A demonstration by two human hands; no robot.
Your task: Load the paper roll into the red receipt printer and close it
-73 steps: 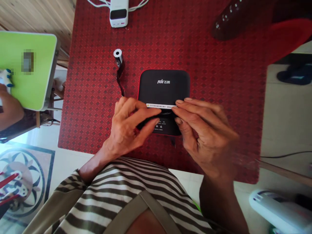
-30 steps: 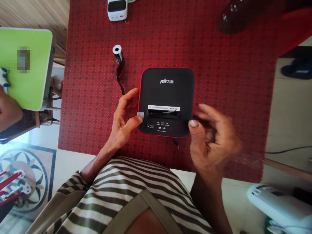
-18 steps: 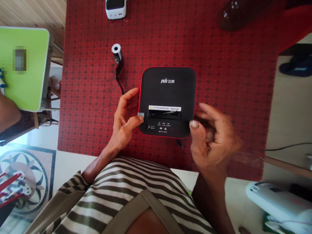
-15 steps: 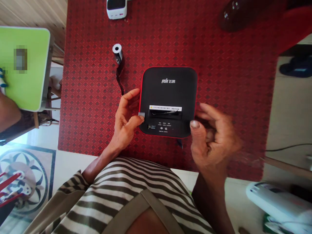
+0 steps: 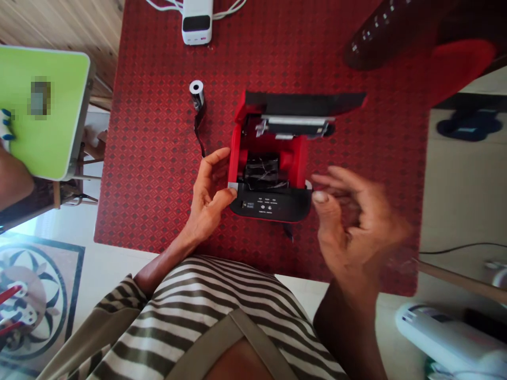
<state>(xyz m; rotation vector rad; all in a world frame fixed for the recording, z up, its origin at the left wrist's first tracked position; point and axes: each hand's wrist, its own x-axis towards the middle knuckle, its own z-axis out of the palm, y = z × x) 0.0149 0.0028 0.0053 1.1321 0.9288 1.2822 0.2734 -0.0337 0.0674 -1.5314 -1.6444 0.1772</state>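
A black Feie receipt printer (image 5: 270, 206) sits on the red mat with its lid (image 5: 304, 104) flipped up and away from me. This exposes a red interior and a dark, crumpled strip in the paper bay (image 5: 261, 171). My left hand (image 5: 209, 195) rests at the printer's near left corner, its thumb on a small grey tab (image 5: 233, 186). My right hand (image 5: 352, 227) is blurred, its fingers spread just right of the printer's front edge and holding nothing. A small white-cored roll (image 5: 197, 94) stands beyond, trailing a dark strip (image 5: 199, 132).
The red patterned mat (image 5: 150, 174) lies under everything. A white power bank (image 5: 197, 21) with cables sits at its far edge, and a dark studded object (image 5: 390, 34) lies far right. A co-worker's arm (image 5: 11, 190) is by a green board (image 5: 47, 111) at left.
The printer's lid has swung from shut to fully open, revealing the red interior. My left thumb stays at the grey tab, and my right hand has moved slightly right.
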